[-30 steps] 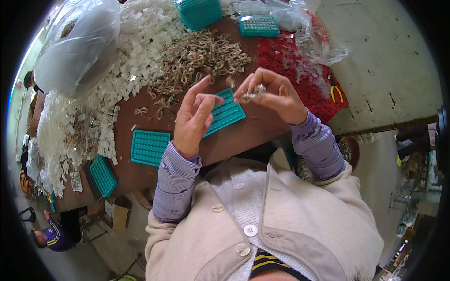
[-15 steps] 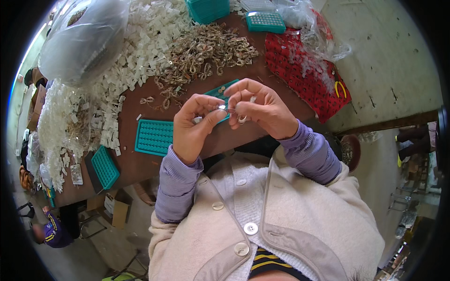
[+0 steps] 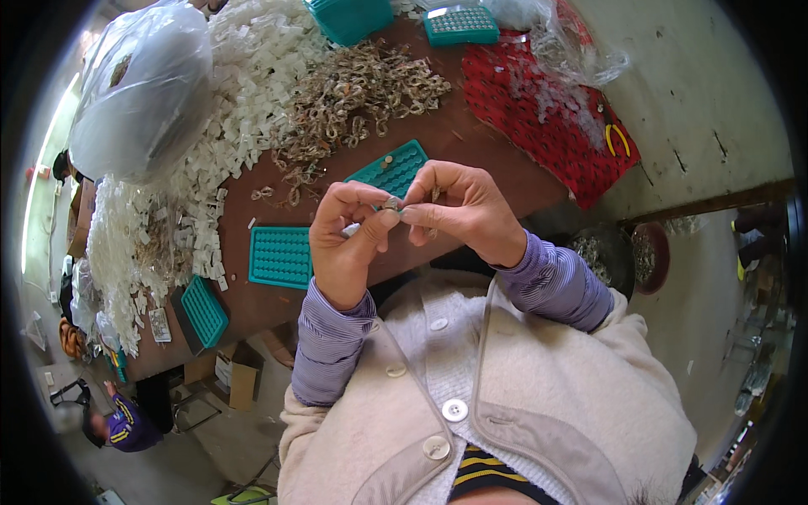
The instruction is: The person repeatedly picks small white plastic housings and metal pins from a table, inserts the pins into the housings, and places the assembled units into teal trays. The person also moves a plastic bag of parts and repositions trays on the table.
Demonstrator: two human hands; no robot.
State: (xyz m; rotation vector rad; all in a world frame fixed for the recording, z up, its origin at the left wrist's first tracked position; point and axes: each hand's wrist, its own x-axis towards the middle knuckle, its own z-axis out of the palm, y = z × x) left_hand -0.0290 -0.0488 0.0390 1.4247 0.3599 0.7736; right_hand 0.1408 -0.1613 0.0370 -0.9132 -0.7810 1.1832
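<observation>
Both hands meet over the near edge of the brown table [image 3: 484, 172]. My left hand [image 3: 347, 231] pinches a tiny shiny piece [image 3: 391, 204] between thumb and forefinger; its exact kind is too small to make out. With thumb and forefinger also pinched at that piece, my right hand [image 3: 471, 210] has a small looped bundle [image 3: 434, 195] partly hidden in its fingers. Just behind the hands lies a teal dimpled tray [image 3: 411, 157] with a few small round pieces [image 3: 387, 160] on it. Another teal tray [image 3: 282, 257], its hollows bare, lies beside my left hand.
A heap of brownish looped bundles [image 3: 362, 88] and a spread of white tags [image 3: 261, 67] cover the far table. A red patterned cloth [image 3: 534, 114] with yellow-handled pliers [image 3: 619, 140] lies right. A stack of teal trays [image 3: 349, 18] stands behind. Another person [image 3: 130, 421] is at lower left.
My fingertips have drawn closer together around the small piece, and my left hand has turned slightly. The view has shifted a little, showing more of the tray behind the hands.
</observation>
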